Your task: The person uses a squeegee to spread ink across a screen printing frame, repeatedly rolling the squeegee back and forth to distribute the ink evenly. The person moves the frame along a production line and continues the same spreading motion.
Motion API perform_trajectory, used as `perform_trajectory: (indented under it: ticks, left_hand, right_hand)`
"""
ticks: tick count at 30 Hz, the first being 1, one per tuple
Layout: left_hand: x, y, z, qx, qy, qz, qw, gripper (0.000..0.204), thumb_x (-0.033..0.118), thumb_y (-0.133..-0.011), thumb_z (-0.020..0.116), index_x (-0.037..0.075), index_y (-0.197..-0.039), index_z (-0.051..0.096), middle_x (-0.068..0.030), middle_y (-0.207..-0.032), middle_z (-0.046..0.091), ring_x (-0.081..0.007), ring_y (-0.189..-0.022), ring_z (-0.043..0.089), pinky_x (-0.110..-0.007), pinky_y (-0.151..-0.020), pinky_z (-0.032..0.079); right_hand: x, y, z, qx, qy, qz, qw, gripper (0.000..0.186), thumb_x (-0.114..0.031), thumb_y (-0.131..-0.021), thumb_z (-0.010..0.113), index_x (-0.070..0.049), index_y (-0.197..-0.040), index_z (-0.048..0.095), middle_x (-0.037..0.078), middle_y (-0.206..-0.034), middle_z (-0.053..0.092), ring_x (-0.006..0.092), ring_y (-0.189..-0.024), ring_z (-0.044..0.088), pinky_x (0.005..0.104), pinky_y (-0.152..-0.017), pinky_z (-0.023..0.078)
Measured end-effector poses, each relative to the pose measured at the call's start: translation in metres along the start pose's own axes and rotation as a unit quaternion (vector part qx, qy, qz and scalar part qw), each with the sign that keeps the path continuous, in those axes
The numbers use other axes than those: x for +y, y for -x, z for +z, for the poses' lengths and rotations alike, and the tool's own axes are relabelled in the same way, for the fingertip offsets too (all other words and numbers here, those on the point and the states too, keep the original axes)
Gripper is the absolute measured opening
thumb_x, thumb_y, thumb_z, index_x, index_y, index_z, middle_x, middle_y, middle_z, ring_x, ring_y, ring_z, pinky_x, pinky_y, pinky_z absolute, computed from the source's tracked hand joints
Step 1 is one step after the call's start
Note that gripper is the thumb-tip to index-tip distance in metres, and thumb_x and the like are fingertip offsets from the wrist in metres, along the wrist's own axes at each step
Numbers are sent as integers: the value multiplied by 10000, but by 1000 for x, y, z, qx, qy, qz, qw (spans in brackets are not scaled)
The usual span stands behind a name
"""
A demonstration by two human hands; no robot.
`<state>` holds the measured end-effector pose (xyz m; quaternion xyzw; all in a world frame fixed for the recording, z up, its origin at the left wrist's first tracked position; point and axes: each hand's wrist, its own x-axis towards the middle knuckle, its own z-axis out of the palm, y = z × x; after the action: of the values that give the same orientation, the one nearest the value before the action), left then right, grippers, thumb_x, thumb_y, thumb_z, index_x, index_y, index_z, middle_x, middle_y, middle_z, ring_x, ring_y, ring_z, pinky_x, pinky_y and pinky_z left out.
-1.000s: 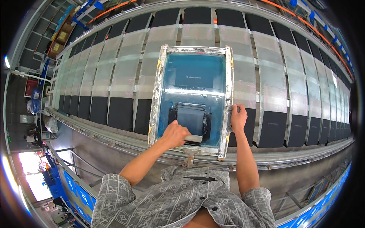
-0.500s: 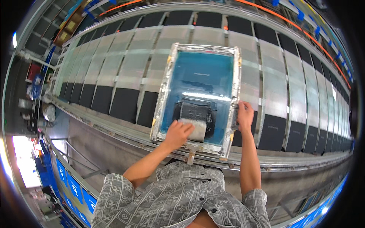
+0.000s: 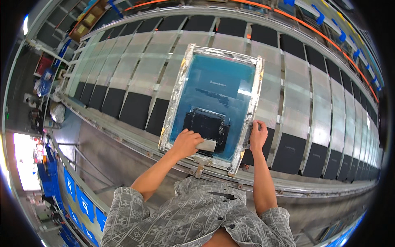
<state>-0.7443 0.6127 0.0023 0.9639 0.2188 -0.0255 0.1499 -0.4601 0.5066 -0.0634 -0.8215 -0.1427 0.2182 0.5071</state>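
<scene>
A screen-printing frame [image 3: 174, 99] with a blue mesh lies across the long table in front of me. My left hand [image 3: 187, 143] is closed on a pale squeegee [image 3: 206, 145] low in the frame. Around the squeegee, black ink [image 3: 205, 125] is spread over the mesh, with a smear higher up. My right hand [image 3: 258, 135] is closed at the frame's right side, on a dark grip that its fingers partly cover. Under the frame, much of the table surface is hidden.
Rows of pale boards with black fabric pieces [image 3: 288, 153] at their near and far ends run left and right. A metal rail [image 3: 123, 143] follows the near table edge. An orange line [image 3: 329, 37] runs behind the table. Blue printed panels [image 3: 84, 203] stand at lower left.
The squeegee shows less of its pale face and sits slightly lower and left, with my left hand. The frame looks turned slightly clockwise; the whole view has also shifted. Both hands keep their hold.
</scene>
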Motion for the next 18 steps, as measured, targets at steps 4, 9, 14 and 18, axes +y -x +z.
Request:
perform_trajectory:
  ticks: [4, 9, 14, 18]
  left_hand:
    - [-9, -15, -5, -79, 32, 19, 996, 285, 188, -662, 785, 162, -938, 718, 11, -909, 671, -227, -833, 629, -374, -763, 460]
    - [-40, -65, -20, -12, 49, 64, 997, 244, 216, -678, 776, 169, -912, 728, 0, -888, 694, -247, -806, 650, -390, -746, 480]
    - [-66, -122, -18, -26, 23, 79, 996, 172, 215, -689, 766, 163, -852, 741, -27, -806, 690, -279, -758, 651, -408, -705, 488]
    - [-69, -123, -4, -23, 15, 78, 997, 162, 207, -689, 757, 175, -847, 745, -24, -812, 694, -275, -754, 650, -409, -701, 486]
  right_hand:
    - [15, -5, 5, 23, 48, 5, 999, 270, -295, -866, 629, -52, -972, 682, 173, -900, 693, 303, -857, 663, 373, -785, 487]
    - [5, -2, 7, 40, 97, -7, 994, 263, -286, -872, 616, -51, -968, 680, 181, -870, 687, 333, -835, 660, 391, -777, 488]
    - [8, -1, 9, 34, 107, -16, 994, 256, -278, -876, 615, -46, -965, 675, 188, -844, 681, 350, -810, 658, 406, -751, 486]
    - [10, 4, 8, 24, 109, -8, 994, 251, -272, -878, 617, -40, -959, 672, 189, -832, 678, 353, -792, 659, 403, -732, 487]
